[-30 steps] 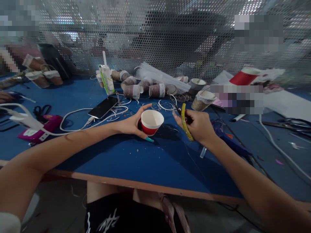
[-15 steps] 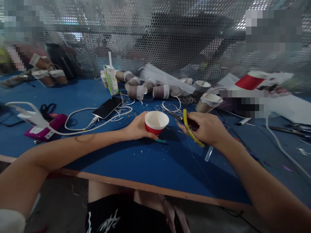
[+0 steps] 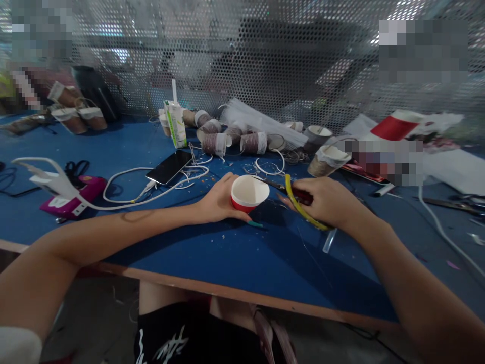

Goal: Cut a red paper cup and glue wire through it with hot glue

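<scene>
Head view: the left hand (image 3: 215,201) wraps thumb and fingers around a red-and-white paper cup (image 3: 247,193), mouth up over the blue table (image 3: 212,253), while the right hand (image 3: 330,201) grips yellow-handled scissors (image 3: 302,208), blades at the cup's rim. Squeezing too hard could buckle the thin wall; a slipping blade could nick the left fingers.
</scene>
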Action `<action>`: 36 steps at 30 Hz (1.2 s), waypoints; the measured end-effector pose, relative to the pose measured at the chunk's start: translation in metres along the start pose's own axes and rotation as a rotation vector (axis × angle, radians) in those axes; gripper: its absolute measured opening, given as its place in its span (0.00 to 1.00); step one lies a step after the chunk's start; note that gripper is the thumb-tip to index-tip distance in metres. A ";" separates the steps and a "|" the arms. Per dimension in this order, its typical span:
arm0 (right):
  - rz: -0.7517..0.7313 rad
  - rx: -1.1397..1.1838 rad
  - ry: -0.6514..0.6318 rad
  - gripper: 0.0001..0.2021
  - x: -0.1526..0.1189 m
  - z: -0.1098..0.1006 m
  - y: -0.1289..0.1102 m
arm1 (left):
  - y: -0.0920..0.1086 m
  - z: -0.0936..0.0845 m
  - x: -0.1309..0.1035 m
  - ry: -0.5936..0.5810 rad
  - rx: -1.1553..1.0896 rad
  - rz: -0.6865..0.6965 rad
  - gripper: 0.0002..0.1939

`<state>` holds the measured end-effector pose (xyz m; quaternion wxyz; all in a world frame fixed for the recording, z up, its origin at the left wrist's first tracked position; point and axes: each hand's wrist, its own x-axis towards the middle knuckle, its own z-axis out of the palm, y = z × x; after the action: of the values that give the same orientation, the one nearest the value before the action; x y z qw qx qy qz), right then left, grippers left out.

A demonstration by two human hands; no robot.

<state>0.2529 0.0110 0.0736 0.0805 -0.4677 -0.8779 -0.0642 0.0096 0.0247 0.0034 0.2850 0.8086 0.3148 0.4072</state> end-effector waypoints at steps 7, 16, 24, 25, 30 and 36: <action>-0.038 -0.056 0.017 0.19 -0.002 -0.001 -0.004 | 0.000 0.000 0.001 -0.014 0.093 0.108 0.36; -0.083 -0.080 0.068 0.20 -0.002 0.006 -0.003 | -0.006 0.001 -0.001 0.018 0.212 0.230 0.36; -0.176 -0.068 0.064 0.17 -0.003 0.008 0.005 | -0.008 0.002 -0.001 0.013 0.272 0.292 0.34; -0.183 -0.072 0.062 0.17 -0.004 0.008 0.005 | -0.008 0.003 -0.001 0.016 0.278 0.298 0.34; -0.149 -0.093 0.051 0.19 -0.003 0.002 0.000 | -0.010 0.004 -0.001 0.037 0.287 0.369 0.34; -0.094 -0.141 0.035 0.20 -0.005 -0.006 -0.004 | -0.008 0.005 -0.001 0.051 0.300 0.414 0.34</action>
<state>0.2528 0.0035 0.0788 0.0597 -0.4294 -0.8906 -0.1375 0.0111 0.0278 -0.0054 0.0643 0.8786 0.2064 0.4258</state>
